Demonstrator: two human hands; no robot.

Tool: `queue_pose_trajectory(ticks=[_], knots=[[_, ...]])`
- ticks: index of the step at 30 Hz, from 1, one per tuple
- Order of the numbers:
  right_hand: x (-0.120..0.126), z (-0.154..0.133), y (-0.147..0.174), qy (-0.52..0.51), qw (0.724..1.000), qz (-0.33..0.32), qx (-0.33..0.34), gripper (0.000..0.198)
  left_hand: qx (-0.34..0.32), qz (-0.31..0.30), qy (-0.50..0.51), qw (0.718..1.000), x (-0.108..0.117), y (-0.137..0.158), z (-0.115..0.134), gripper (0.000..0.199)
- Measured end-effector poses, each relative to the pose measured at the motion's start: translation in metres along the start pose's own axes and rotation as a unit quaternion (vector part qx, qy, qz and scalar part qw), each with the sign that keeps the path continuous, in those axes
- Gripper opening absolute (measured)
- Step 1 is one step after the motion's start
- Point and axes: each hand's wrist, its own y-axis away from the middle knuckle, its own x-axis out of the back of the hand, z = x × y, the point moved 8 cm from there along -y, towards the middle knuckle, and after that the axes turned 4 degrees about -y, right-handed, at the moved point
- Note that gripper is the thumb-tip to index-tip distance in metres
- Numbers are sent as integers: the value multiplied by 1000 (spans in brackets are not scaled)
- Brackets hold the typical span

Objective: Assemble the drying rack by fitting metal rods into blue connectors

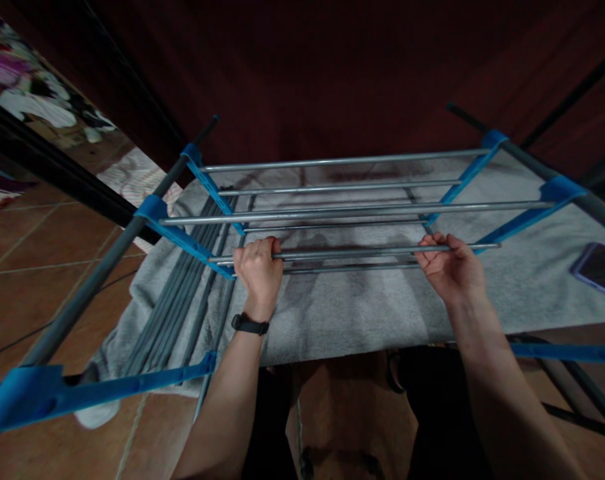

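A thin grey metal rod (352, 253) lies crosswise between my two hands. Near its left end, my left hand (256, 268) wraps its fingers over it, with a dark band on the wrist. My right hand (452, 270) is turned palm up, fingers curled around the rod close to its right end, which sticks out past the hand. Both hands are in front of a rack frame made of grey tubes and blue plastic brackets. The left bracket (192, 247) and right bracket (515, 225) are joined by another metal rod (357, 211). The contact between the held rod and the brackets is unclear.
Several loose grey tubes (175, 300) lie on a grey cloth (352, 320) at the left. A phone (601, 269) rests on the cloth at the right. Blue bracket arms (132, 385) jut out at lower left. A dark red curtain (332, 73) hangs behind the rack.
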Motion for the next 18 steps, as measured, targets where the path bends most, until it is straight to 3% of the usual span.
queue_pose_trajectory(ticks=[9,18], knots=[[4,-1,-2,54,998,9,30,25,-7,9,-5,1000,-1,1,-1,26],[-3,-3,-1,62,997,-25,27,30,2,9,18,1000,-2,0,-3,24]])
